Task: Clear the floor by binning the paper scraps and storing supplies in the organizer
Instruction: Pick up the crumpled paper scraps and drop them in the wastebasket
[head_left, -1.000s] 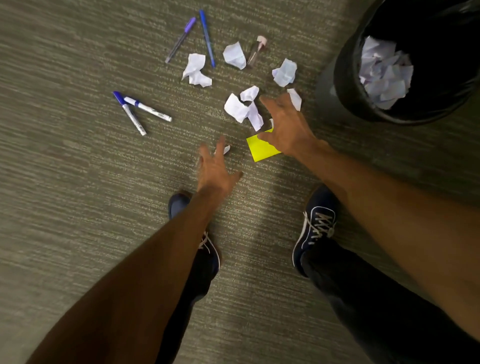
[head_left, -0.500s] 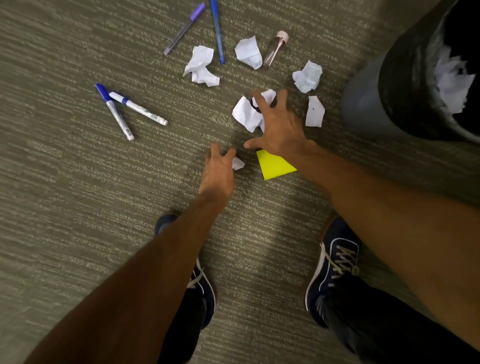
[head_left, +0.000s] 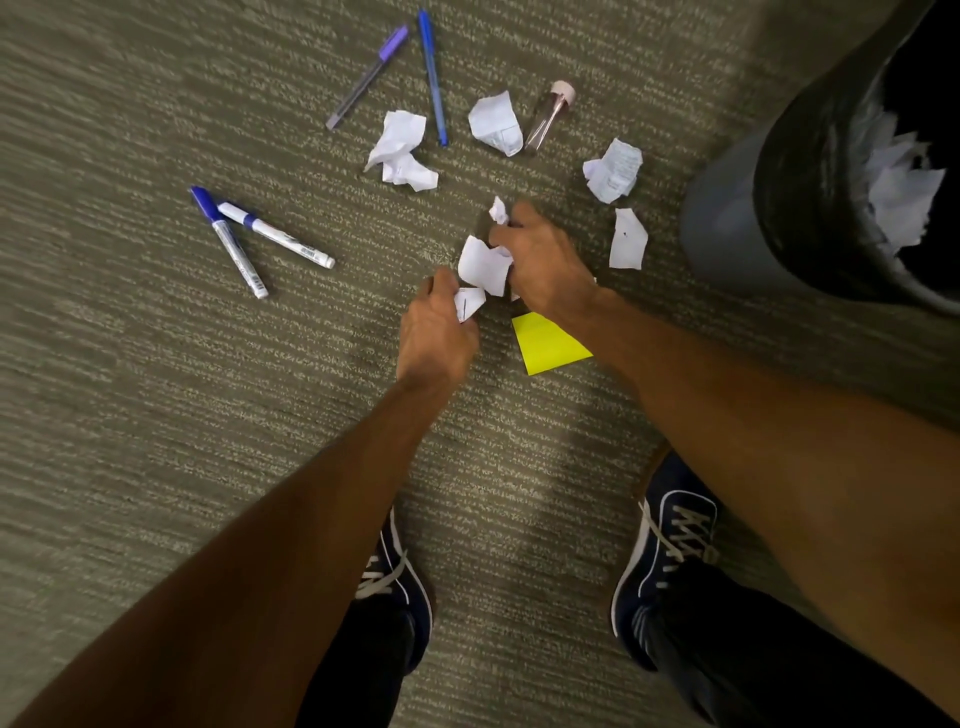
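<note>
Both hands down on the carpet (head_left: 156, 415), mid-floor. My left hand (head_left: 436, 338) is pinched closed on a small paper scrap (head_left: 469, 304), fingertips curled round it. My right hand (head_left: 545, 260) is clenched on a larger crumpled scrap (head_left: 483, 265), and a bit more white paper (head_left: 498, 210) pokes out above the knuckles; can't tell if that is a separate piece.

Loose scraps on the floor: a crumpled one (head_left: 400, 150) toward the far edge of view, just beside the blue pen (head_left: 432, 78); another (head_left: 496, 123) touching or nearly touching the clear tube with a pink cap (head_left: 549, 115); a printed one (head_left: 613, 170) and a flatter one (head_left: 627, 239) between my right hand and the bin (head_left: 769, 208).

Bin stands at the right edge, black liner, white paper already inside.

Yellow sticky pad (head_left: 548, 343) lies flat just under my right wrist, partly covered by the forearm.

Supplies on the carpet: purple-capped pen (head_left: 368, 77) next to the blue pen at the far edge, two white markers with blue caps (head_left: 260, 241) in a V on the left, well apart from my hands.

My shoes (head_left: 670, 545) at the near edge.
</note>
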